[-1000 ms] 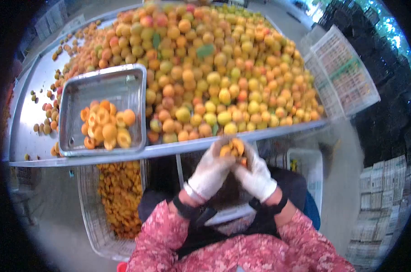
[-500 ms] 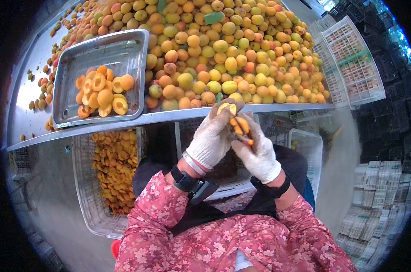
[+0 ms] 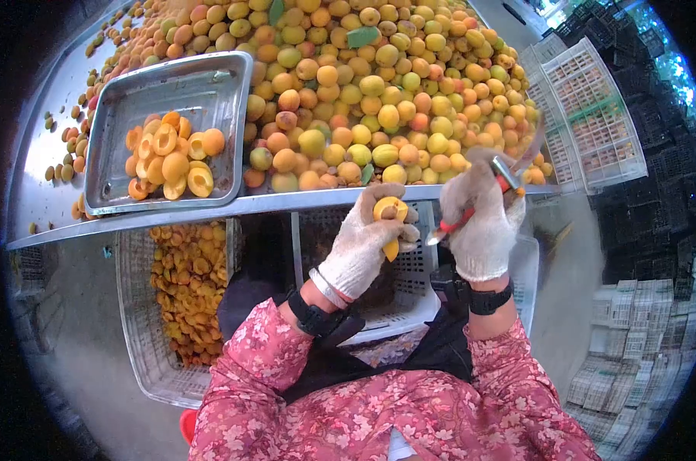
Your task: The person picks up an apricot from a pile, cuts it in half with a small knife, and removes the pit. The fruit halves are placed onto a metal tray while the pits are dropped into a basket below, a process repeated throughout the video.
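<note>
two hands (image 3: pixel 361 238) (image 3: pixel 482 227) hover apart near the table edge (image 3: pixel 286 203).

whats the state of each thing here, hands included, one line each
left hand, gloved, holding cut fruit
cut fruit, flesh showing
right hand, gloved, holding red tool
red tool, gripped, blurred at one end
tray, partly filled
halves, loosely piled in tray
pile, mostly whole fruit

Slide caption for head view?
Left hand holds cut fruit, right hand a red-handled tool, at a table heaped with whole fruit.
</note>
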Demonstrator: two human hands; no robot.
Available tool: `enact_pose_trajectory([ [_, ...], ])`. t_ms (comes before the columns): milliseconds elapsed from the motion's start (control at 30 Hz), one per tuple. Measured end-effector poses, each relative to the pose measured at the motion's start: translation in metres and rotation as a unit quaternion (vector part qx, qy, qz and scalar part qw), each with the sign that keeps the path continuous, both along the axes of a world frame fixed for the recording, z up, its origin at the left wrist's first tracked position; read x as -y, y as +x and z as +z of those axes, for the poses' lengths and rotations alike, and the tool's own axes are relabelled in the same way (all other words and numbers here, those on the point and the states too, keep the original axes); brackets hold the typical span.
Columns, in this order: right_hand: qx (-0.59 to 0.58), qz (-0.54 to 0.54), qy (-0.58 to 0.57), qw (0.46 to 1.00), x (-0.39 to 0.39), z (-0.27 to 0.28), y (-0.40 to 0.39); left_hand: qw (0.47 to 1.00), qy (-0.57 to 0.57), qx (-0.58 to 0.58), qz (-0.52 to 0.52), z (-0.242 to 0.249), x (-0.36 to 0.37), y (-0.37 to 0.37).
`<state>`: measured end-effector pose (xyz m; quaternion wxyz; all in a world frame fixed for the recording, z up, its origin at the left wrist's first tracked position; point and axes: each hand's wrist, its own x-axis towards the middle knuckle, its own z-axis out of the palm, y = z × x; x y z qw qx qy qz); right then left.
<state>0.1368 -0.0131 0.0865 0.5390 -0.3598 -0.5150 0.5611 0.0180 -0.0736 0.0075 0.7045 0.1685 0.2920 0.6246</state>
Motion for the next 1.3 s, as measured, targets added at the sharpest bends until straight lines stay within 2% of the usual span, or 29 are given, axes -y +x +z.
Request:
enact_pose_trajectory([
  [67, -0.049, -0.032, 0.034, 0.998, -0.009, -0.003, -0.005, 1.000, 0.013, -0.002, -0.001, -0.006, -0.001, 0.002],
  [133, -0.039, -0.032, 0.042, 0.998, -0.008, 0.001, -0.011, 0.999, 0.027, -0.025, 0.002, -0.008, -0.001, 0.005],
  [200, -0.084, -0.010, 0.080, 0.993, -0.009, -0.002, -0.015, 0.999, 0.017, -0.027, 0.006, -0.002, 0.002, 0.005],
  [367, -0.044, -0.068, 0.092, 0.992, -0.002, -0.003, -0.027, 0.999, 0.012, -0.041, 0.014, 0.005, 0.003, 0.007],
  [433, 0.000, -0.106, 0.104, 0.989, -0.001, -0.008, -0.028, 0.996, 0.021, -0.087, 0.029, 0.000, 0.003, 0.008],
  [533, -0.015, -0.064, 0.116, 0.991, 0.001, -0.012, -0.025, 0.987, 0.031, -0.149, 0.050, 0.005, 0.006, 0.008],
  [667, -0.034, -0.075, 0.153, 0.985, 0.008, -0.018, -0.032, 0.979, 0.036, -0.187, 0.075, 0.001, 0.006, 0.015],
  [733, -0.042, -0.196, 0.125, 0.972, 0.006, -0.019, -0.036, 0.970, 0.079, -0.183, 0.143, 0.002, 0.007, 0.020],
  [800, -0.058, -0.198, 0.099, 0.973, 0.003, -0.022, -0.039, 0.977, 0.058, -0.163, 0.128, 0.005, 0.010, 0.021],
  [900, -0.089, -0.167, 0.041, 0.981, 0.006, -0.018, -0.046, 0.962, 0.044, -0.207, 0.171, 0.004, 0.010, 0.021],
  [967, -0.110, -0.150, 0.032, 0.982, 0.006, -0.019, -0.045, 0.934, 0.038, -0.302, 0.186, 0.002, 0.011, 0.019],
  [1033, -0.129, -0.135, 0.024, 0.982, 0.005, -0.019, -0.044, 0.928, 0.047, -0.313, 0.198, -0.004, 0.011, 0.021],
  [1100, -0.142, -0.166, -0.048, 0.975, 0.004, -0.016, -0.045, 0.922, 0.059, -0.323, 0.207, -0.008, 0.011, 0.023],
  [1167, -0.145, -0.156, -0.039, 0.976, 0.004, -0.020, -0.043, 0.889, 0.067, -0.393, 0.223, -0.009, 0.011, 0.022],
  [1300, -0.185, -0.125, -0.075, 0.972, 0.000, -0.017, -0.036, 0.870, 0.079, -0.441, 0.205, -0.001, 0.015, 0.018],
])
